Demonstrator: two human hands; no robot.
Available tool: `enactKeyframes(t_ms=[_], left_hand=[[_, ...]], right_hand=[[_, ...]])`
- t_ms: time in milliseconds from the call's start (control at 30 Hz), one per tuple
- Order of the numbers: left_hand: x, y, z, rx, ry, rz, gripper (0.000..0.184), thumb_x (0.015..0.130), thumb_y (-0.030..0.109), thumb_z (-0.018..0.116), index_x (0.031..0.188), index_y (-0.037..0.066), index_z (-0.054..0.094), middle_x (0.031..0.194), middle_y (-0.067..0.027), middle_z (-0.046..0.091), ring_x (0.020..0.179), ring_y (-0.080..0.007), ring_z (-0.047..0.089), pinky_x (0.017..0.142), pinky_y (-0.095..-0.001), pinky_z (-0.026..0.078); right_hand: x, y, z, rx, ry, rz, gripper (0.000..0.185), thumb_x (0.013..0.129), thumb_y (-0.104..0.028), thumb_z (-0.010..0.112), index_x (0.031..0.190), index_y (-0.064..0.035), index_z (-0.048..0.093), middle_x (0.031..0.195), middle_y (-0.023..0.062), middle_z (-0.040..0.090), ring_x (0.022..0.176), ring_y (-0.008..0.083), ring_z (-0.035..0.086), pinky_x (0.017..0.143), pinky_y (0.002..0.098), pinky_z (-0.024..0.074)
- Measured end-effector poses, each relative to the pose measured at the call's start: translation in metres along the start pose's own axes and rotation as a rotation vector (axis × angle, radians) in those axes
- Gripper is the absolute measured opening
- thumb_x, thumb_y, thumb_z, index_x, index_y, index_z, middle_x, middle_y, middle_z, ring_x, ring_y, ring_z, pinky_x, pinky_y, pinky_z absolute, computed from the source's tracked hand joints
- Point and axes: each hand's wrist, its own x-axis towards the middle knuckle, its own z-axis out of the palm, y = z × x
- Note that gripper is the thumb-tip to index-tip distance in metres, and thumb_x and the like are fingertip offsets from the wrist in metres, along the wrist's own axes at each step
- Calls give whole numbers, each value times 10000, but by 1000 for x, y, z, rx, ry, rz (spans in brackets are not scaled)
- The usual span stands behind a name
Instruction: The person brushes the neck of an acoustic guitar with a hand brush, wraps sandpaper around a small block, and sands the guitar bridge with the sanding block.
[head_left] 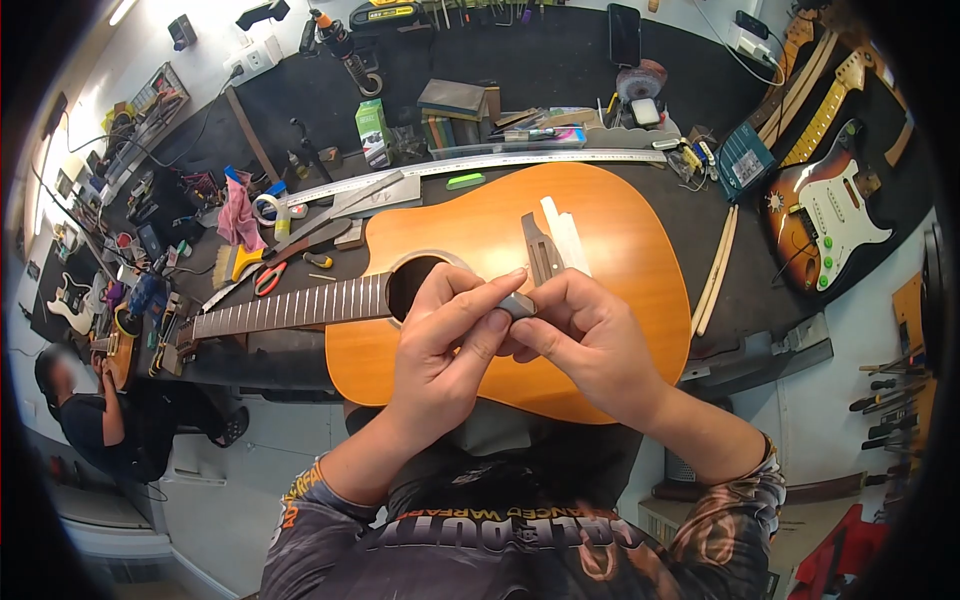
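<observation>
An acoustic guitar lies face up on the dark bench, its neck pointing left. Above its top, my left hand is closed, pinching a small grey piece between thumb and fingers. My right hand meets it from the other side, thumb and fingers closed at the right end of the same piece. Just behind my hands is the dark bridge, with white strips lying beside it. The sound hole is partly hidden by my left hand.
A long steel ruler lies behind the guitar. Scissors, a brush and files are at the left. Wooden sticks and a sunburst electric guitar are at the right. A seated person is at the far left.
</observation>
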Motion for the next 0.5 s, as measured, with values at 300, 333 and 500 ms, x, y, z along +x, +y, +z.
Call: enactKeyframes(t_ms=[300,333,500], left_hand=[[-16,11,-2,105,-165,-39,490,1027,-76,718,1480,100,784,1137,-130,637,889,-214,647,771,-338,562],[-16,13,-2,113,-190,-39,498,1019,-95,703,1479,81,780,1153,-137,651,916,-220,665,792,-338,571],[-15,15,-6,128,-359,-51,581,984,-133,670,1532,51,733,1187,-167,710,1005,-267,722,847,-359,590]], right_hand=[[-30,15,0,41,18,71,168,1123,-78,752,1174,13,620,1066,85,788,992,132,793,868,296,650],[-32,17,-1,23,31,61,175,1118,-86,763,1167,10,625,1045,74,787,964,117,787,839,287,645],[-32,7,-11,-254,-21,99,194,1078,-126,823,1108,-16,665,923,5,768,827,40,707,696,246,561]])
